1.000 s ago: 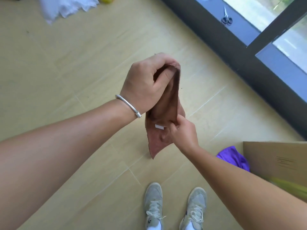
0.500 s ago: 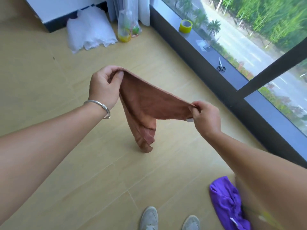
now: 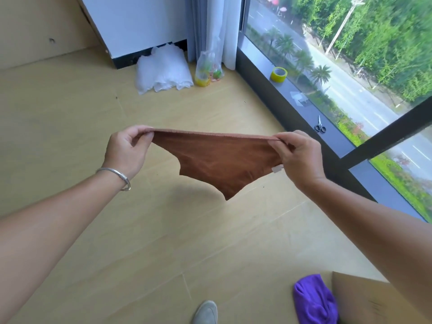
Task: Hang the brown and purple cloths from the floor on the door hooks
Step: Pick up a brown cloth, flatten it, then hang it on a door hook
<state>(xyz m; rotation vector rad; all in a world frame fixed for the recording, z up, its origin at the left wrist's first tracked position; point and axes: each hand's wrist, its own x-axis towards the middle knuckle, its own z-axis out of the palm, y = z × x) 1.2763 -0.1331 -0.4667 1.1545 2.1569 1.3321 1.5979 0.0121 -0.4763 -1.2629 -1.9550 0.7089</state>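
The brown cloth (image 3: 219,160) hangs stretched between my two hands above the wooden floor, its top edge pulled taut and level. My left hand (image 3: 127,149) pinches its left corner; a silver bracelet sits on that wrist. My right hand (image 3: 298,155) pinches the right corner, where a small white tag shows. The purple cloth (image 3: 314,299) lies crumpled on the floor at the bottom right, beside a cardboard box. No door hooks are in view.
A cardboard box (image 3: 364,300) stands at the bottom right. White plastic wrap (image 3: 163,71) and a clear bag (image 3: 209,69) lie by the far wall. Scissors (image 3: 319,126) and a yellow tape roll (image 3: 278,74) rest on the dark window sill. My shoe (image 3: 205,312) shows below.
My hands have moved apart and spread the brown cloth out flat between them. The view has tilted up toward the wall and window.
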